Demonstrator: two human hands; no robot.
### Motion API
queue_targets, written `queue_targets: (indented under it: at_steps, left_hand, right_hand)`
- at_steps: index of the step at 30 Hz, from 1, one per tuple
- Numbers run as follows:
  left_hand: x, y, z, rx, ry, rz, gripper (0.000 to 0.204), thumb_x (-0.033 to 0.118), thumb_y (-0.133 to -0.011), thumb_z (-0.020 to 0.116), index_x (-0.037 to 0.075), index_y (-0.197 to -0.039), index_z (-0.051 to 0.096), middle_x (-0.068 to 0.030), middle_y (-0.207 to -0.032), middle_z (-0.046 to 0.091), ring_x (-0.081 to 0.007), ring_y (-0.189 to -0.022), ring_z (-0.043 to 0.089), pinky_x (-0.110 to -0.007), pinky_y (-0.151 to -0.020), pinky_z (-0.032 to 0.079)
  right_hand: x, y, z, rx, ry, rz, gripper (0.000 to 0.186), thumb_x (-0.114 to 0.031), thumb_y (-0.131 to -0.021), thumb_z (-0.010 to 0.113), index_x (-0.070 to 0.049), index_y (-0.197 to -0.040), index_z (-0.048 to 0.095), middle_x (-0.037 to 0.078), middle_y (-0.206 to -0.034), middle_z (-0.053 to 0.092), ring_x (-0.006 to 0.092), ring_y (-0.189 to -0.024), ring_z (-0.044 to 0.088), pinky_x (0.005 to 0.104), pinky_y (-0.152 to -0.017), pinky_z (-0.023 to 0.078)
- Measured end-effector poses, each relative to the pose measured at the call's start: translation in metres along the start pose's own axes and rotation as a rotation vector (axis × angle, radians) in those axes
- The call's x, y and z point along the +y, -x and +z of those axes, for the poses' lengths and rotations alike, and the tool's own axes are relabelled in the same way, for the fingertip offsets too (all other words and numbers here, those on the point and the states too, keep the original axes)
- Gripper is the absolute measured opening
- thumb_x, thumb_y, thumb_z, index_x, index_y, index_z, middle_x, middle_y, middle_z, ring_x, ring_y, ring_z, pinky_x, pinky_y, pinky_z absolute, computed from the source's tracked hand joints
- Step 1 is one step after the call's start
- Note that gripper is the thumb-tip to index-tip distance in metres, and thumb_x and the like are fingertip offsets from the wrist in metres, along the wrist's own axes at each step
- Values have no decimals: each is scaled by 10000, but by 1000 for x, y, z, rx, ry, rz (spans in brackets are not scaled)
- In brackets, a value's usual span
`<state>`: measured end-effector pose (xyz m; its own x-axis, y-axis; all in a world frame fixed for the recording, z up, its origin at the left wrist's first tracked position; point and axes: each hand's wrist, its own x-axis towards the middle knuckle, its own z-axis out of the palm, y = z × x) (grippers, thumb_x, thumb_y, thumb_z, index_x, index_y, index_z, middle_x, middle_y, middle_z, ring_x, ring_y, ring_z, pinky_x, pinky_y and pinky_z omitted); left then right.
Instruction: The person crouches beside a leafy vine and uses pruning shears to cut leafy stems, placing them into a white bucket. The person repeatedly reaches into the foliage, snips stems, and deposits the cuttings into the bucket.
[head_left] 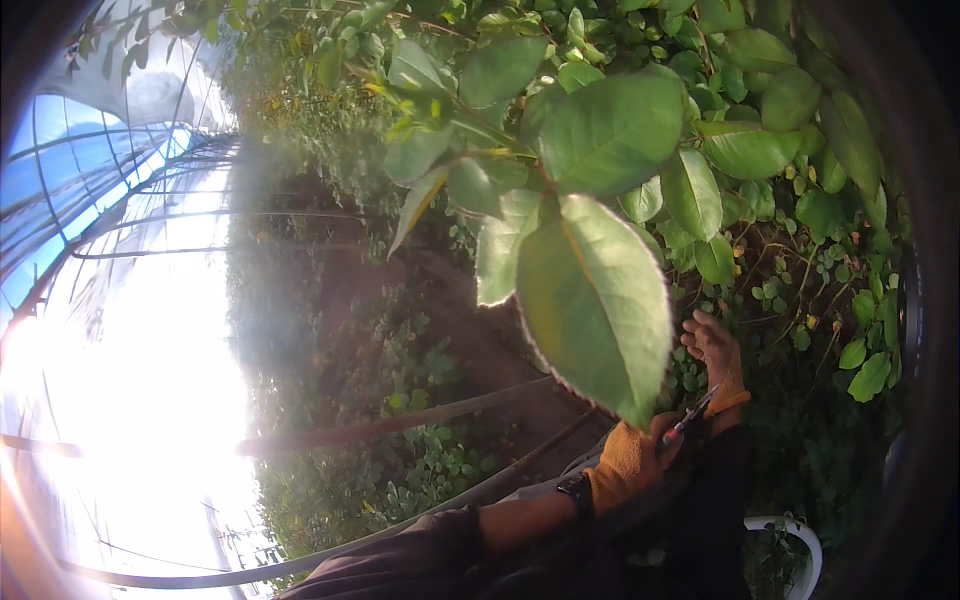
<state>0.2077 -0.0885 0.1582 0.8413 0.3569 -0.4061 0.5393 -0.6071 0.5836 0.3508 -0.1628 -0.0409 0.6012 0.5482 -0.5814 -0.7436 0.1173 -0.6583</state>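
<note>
My left hand (622,470), in an orange glove with a dark watch at the wrist, is closed around pruning shears (684,424). The blades point up and right, toward my other wrist. Just beyond, my right hand (712,350) is raised beside the foliage, fingers bare and apart, with an orange band of fabric at the wrist. Nothing shows in its fingers. A large serrated leaf (600,300) hangs close in front and covers the space left of my right hand; its tip hides the top edge of my left glove.
Leafy bushes (740,150) fill the top and right. Thin stems (800,280) tangle behind my right hand. Curved dark bars (400,425) cross the lower left. A white curved rim (808,550) with greenery inside is at the lower right. Bright glare washes out the left side.
</note>
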Motion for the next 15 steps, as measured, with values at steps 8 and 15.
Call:
queue_targets:
  at_steps: [8,15]
  left_hand:
    - [-5,56,-3,-332,-196,-116,327,329,-996,605,40,-1129,680,-220,-948,731,-419,-876,701,-528,-777,545]
    - [-20,121,27,-274,-18,-18,296,303,-974,634,50,-1116,689,-203,-950,740,-396,-887,712,-501,-780,554]
  right_hand:
    - [-96,146,37,35,31,-197,494,-266,-1006,647,5,-1416,597,172,-1289,679,236,-1167,660,362,-1060,498]
    - [-105,266,206,-568,88,18,449,-265,-1049,649,23,-1389,598,124,-1267,702,221,-1197,660,376,-1057,520]
